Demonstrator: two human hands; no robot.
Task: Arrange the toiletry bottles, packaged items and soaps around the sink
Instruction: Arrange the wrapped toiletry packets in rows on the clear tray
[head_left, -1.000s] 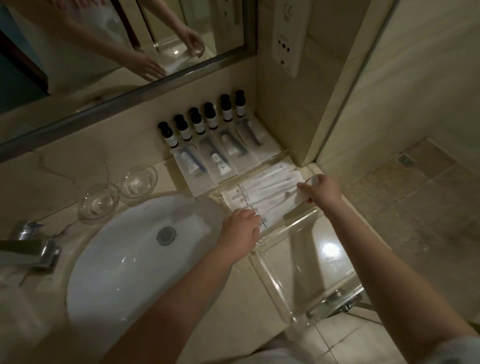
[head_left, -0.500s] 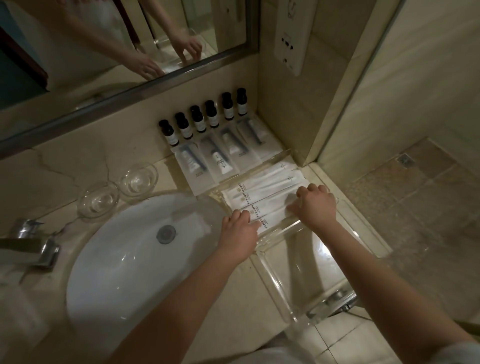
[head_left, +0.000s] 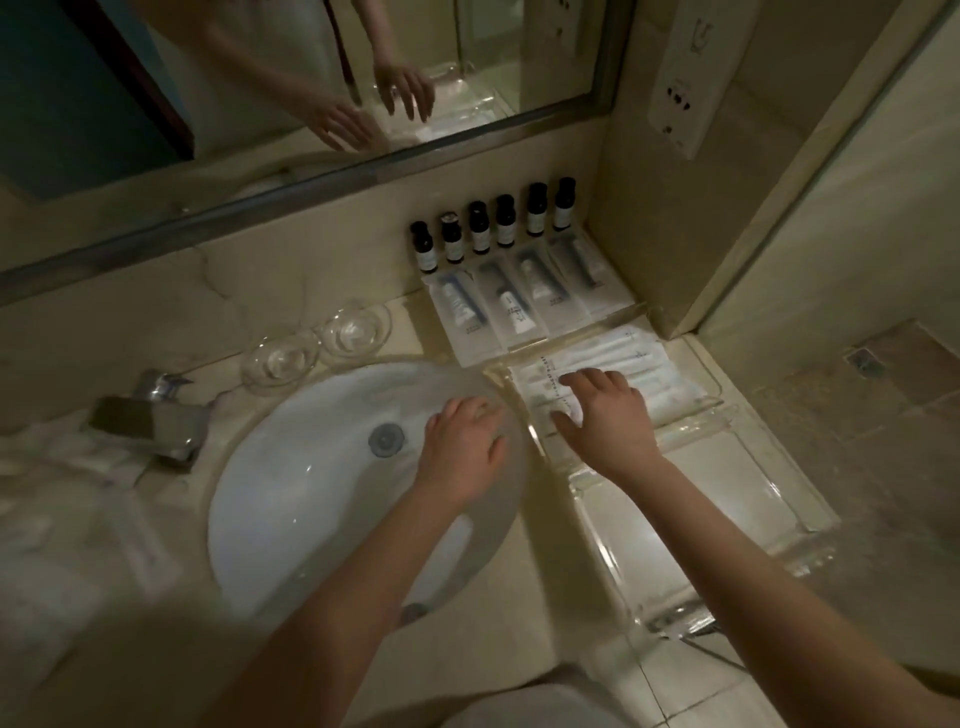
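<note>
Several small dark toiletry bottles (head_left: 491, 228) stand in a row against the back wall. In front of them lie flat clear packets (head_left: 511, 306) holding small tubes. Long white packaged items (head_left: 623, 364) lie in the far end of a clear acrylic tray (head_left: 727, 499) right of the white sink (head_left: 311, 478). My right hand (head_left: 605, 421) rests flat on those white packets with fingers spread. Over the sink's right rim, beside the tray's left edge, hovers my left hand (head_left: 462, 447), its fingers relaxed and holding nothing.
Two clear glass dishes (head_left: 317, 345) sit behind the sink. A chrome tap (head_left: 150, 415) is at the left. A mirror (head_left: 260, 93) runs along the back wall, a socket plate (head_left: 685, 83) on the right wall. The counter ends at the right above a tiled floor.
My left hand left the packets and moved left over the sink rim. My right hand shifted left across the white packets and spread its fingers flat.
</note>
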